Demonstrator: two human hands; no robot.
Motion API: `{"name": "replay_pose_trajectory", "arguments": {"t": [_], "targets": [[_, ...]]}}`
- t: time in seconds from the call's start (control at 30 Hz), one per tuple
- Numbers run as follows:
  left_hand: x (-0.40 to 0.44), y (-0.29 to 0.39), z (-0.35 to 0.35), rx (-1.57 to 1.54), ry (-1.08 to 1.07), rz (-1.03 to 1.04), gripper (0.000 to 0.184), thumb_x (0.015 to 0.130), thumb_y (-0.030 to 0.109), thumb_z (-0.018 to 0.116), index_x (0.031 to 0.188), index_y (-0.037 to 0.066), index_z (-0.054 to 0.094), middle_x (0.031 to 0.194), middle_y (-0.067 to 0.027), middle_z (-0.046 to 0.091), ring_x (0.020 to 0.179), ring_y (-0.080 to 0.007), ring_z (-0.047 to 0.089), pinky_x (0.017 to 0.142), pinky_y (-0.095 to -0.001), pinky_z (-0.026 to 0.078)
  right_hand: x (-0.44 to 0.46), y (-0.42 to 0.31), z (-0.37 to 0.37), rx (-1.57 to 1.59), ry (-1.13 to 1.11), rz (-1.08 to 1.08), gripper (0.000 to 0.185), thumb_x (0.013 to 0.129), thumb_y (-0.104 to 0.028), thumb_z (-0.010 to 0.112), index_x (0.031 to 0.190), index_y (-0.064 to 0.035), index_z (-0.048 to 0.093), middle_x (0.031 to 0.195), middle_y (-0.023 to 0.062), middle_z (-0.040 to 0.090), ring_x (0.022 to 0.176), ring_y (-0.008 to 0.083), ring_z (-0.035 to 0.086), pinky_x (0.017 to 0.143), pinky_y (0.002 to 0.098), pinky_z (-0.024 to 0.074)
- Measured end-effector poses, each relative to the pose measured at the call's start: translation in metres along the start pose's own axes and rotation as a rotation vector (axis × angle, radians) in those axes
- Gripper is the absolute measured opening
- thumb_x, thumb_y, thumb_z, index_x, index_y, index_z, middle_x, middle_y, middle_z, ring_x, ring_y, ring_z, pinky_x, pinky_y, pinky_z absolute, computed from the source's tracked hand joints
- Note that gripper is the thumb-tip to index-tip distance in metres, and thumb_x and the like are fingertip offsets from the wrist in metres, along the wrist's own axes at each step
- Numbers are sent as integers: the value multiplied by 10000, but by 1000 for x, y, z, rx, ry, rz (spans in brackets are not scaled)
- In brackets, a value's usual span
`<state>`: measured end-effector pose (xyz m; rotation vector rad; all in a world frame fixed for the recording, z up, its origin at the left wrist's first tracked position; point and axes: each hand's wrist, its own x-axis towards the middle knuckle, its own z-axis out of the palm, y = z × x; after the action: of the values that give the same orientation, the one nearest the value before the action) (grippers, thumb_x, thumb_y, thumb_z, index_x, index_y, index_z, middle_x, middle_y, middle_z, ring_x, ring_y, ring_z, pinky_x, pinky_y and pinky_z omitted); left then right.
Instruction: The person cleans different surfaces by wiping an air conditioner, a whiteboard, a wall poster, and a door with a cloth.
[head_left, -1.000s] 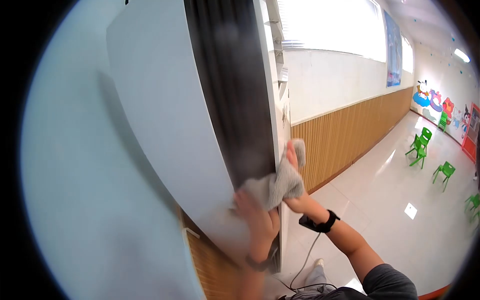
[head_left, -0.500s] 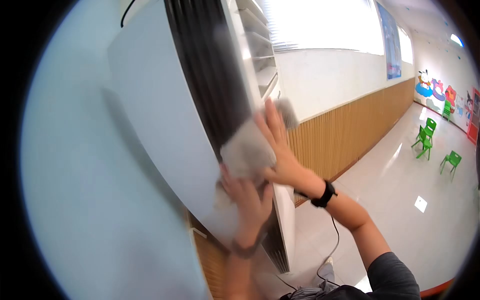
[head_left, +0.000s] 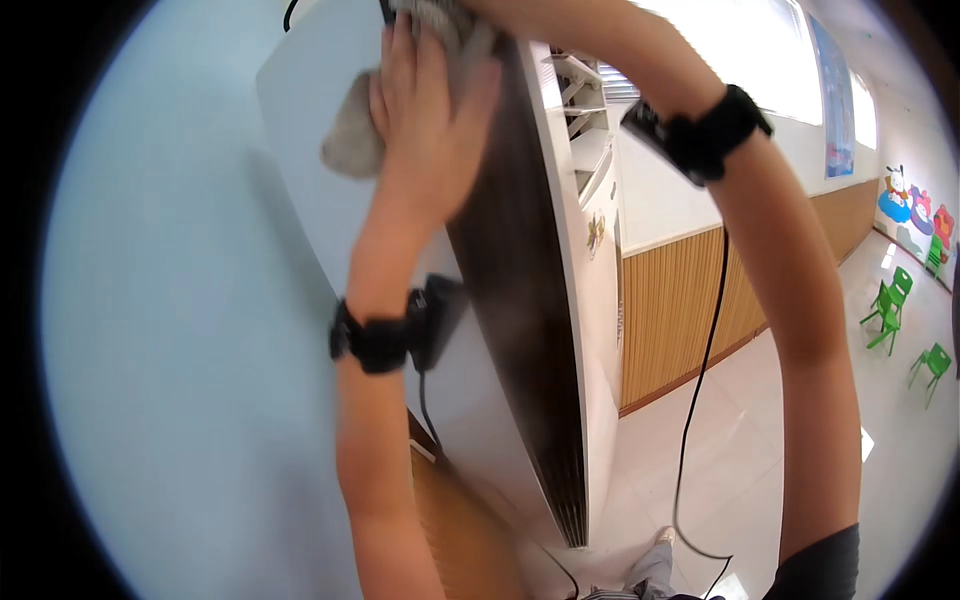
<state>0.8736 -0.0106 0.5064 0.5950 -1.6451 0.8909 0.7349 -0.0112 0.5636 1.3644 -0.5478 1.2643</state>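
Observation:
A grey cloth (head_left: 352,135) lies against the front of a tall white cabinet-like unit (head_left: 325,150) with a dark ribbed strip (head_left: 520,270). My left hand (head_left: 425,125) presses the cloth to the unit near its upper end, fingers stretched out over it. Part of the cloth sticks out left of that hand, and more of it shows bunched above the fingertips. My right hand (head_left: 570,22) reaches across the top of the view, at the unit's upper right. The frame's edge cuts off its fingers, so their grip is hidden. Both wrists carry black straps with small devices.
White shelves (head_left: 590,150) stand beside the unit. A black cable (head_left: 700,390) hangs from my right wrist to the floor. Pale blue wall (head_left: 150,300) is close on the left. Several green chairs (head_left: 885,315) are on the shiny floor at right, by wood-slat panelling (head_left: 690,310).
Both hands have moved up along the unit with the cloth, from its middle to its upper end. My right hand has gone partly out of the frame.

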Motion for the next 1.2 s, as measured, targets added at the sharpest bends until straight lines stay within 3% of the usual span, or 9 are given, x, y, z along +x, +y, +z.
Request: {"name": "replay_pose_trajectory", "arguments": {"t": [0.17,0.37,0.43,0.6,0.77,0.97,1.07,1.13,1.2], "targets": [[32,-13,-10,17,7,120,671,839,372,508,1285,-63,258,1372,-250,195,1268,-399,167,1030,-478,105,15,8,12,-27,-12,14,597,742,-233,586,1269,-38,385,1361,105,324,1301,253,232,1046,443,197],[-17,2,-11,51,-79,146,722,826,425,512,1289,-61,246,1363,-245,207,1236,-401,208,1028,-455,122,-9,-2,17,31,-69,-38,573,749,-219,583,1261,-39,396,1350,106,338,1292,258,252,1038,438,224],[-56,9,-3,58,-80,88,739,822,442,514,1291,-60,242,1361,-243,211,1225,-401,221,1027,-447,127,-32,-14,16,84,-94,-86,566,752,-214,582,1258,-39,400,1347,107,343,1289,259,259,1035,436,233],[-189,59,14,76,-57,-171,735,758,396,585,1247,-66,288,1330,-321,212,1233,-476,194,981,-578,130,-130,-66,-10,390,-230,-219,546,758,-201,579,1251,-40,409,1338,107,355,1282,263,276,1028,433,255],[-392,126,51,141,-67,-350,723,824,266,556,1328,-38,136,1363,-293,172,1240,-463,181,979,-569,136,-274,-131,-74,915,-354,-12,444,793,-150,526,1225,-70,461,1300,109,409,1219,297,368,1003,397,312],[-539,182,20,-189,-848,-904,572,793,190,569,1218,-82,299,1264,-334,254,1102,-496,294,881,-517,278,-458,-227,-122,1043,-771,182,462,815,-108,467,1265,-46,383,1300,116,385,1240,291,322,1027,384,291],[-580,215,-2,12,-909,-597,497,786,159,560,1145,-113,348,1197,-356,280,1034,-493,325,825,-518,302,-481,-238,-155,1101,-869,247,421,842,-111,390,1252,-19,380,1284,131,396,1239,298,321,1044,408,256],[-573,219,-12,17,-895,-559,463,791,145,551,1112,-128,360,1170,-365,287,1017,-491,332,817,-519,304,-500,-241,-160,1280,-935,274,422,841,-108,391,1251,-11,375,1304,130,372,1251,304,299,1051,405,244],[-558,222,-25,-211,-961,-864,449,803,143,542,1101,-135,353,1167,-367,286,1030,-490,327,842,-518,298,-525,-248,-149,1302,-906,134,475,810,-74,419,1272,-9,335,1338,137,312,1280,293,247,1063,387,223]]}}
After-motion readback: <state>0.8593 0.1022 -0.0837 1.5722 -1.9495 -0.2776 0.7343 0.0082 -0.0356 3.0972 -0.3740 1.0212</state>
